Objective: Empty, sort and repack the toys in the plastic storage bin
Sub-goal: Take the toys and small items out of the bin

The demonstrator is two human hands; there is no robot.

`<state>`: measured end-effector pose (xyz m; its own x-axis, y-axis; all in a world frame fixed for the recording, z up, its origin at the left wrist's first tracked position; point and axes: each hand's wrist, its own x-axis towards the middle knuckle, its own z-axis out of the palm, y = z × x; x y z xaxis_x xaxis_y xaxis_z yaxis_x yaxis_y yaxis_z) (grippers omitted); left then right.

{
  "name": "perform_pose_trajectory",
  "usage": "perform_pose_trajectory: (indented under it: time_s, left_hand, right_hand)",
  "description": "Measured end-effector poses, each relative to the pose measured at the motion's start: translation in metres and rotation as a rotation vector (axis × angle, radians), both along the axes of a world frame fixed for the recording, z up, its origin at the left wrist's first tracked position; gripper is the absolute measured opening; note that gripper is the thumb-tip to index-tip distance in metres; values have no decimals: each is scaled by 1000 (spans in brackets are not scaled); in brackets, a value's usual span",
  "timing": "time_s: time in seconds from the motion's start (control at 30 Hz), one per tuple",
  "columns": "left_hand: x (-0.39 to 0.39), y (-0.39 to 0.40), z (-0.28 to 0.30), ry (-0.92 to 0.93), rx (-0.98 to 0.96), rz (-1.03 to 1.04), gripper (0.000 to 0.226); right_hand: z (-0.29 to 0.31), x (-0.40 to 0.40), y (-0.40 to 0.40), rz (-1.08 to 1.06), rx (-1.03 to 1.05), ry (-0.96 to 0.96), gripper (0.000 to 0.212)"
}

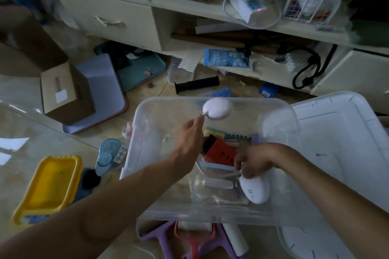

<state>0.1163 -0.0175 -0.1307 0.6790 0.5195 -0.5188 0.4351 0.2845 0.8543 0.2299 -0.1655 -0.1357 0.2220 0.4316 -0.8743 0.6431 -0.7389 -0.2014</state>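
The clear plastic storage bin (139, 132) stands on the floor in the middle of the head view. My left hand (190, 132) reaches over the bin and pinches the edge of a round white toy (219, 108), holding it above the bin's far rim. My right hand (251, 160) is down inside the bin, fingers closed around a thin pale stick (230, 174) beside a white oval toy (255, 190). A red card (220, 152), a comb-like brush (223, 133) and clear plastic pieces (212, 185) lie on the bin's floor.
The bin's white lid (341, 132) lies to the right. A yellow tray (50, 187), a blue tape dispenser (107, 153), a cardboard box (63, 92) on a lilac lid, and purple and pink tools (189, 242) surround the bin. A cluttered white cabinet (126, 17) stands behind.
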Motion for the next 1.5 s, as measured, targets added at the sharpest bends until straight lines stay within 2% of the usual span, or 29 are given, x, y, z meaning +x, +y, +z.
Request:
perform_pose_trajectory:
  time_s: [0.07,0.13,0.2,0.3,0.37,0.47,0.57,0.67,0.7,0.77,0.83,0.93,1.07,1.17,1.23,1.33,1.4,1.47,1.5]
  left_hand:
    - [2,8,17,-96,75,54,38]
    - [8,15,34,-216,122,149,46]
    - [14,30,50,-323,133,292,53]
    - [19,54,67,-504,150,461,46]
    - [18,66,66,-583,155,502,46]
    - [9,75,57,-631,119,466,53]
    - [-1,92,61,-712,117,370,49]
    - [-9,125,85,-795,248,133,48]
    - [-12,136,96,-778,325,7,48]
    - [-18,155,114,-632,497,-194,50]
    - [-30,174,121,-464,574,-267,54]
    - [-49,192,122,-311,576,-376,60]
    - [-59,193,114,-19,922,-641,57]
    - [-56,186,99,84,1006,-655,57]
    - [-53,180,88,150,1018,-649,54]
    - [-45,170,76,302,1049,-770,47]
    - [-41,164,71,401,1105,-896,46]
    - [-38,160,69,439,1104,-1017,45]
    - [-35,158,69,441,1083,-1064,43]
  right_hand:
    - [5,-10,12,69,35,-20,25]
    - [0,-22,21,133,94,-74,34]
    - [-1,-35,32,180,246,-73,32]
    - [7,-46,51,245,282,-60,32]
    - [10,-50,62,157,280,-94,39]
    - [10,-51,70,48,275,-59,42]
    - [19,-43,74,-9,426,-105,25]
    - [38,-37,91,-181,550,-148,25]
    - [43,-37,99,-245,608,-158,25]
    - [55,-41,115,-340,698,-193,22]
    - [60,-47,131,-421,741,-234,26]
    - [62,-62,150,-481,811,-298,34]
    - [53,-78,164,-481,903,-322,27]
    - [45,-82,163,-520,925,-356,27]
    - [37,-85,157,-539,949,-390,37]
    - [28,-88,150,-587,1030,-370,82]
    - [27,-86,147,-512,1051,-402,107]
    - [28,-83,143,-401,1027,-456,109]
    - [30,-81,141,-358,990,-481,99]
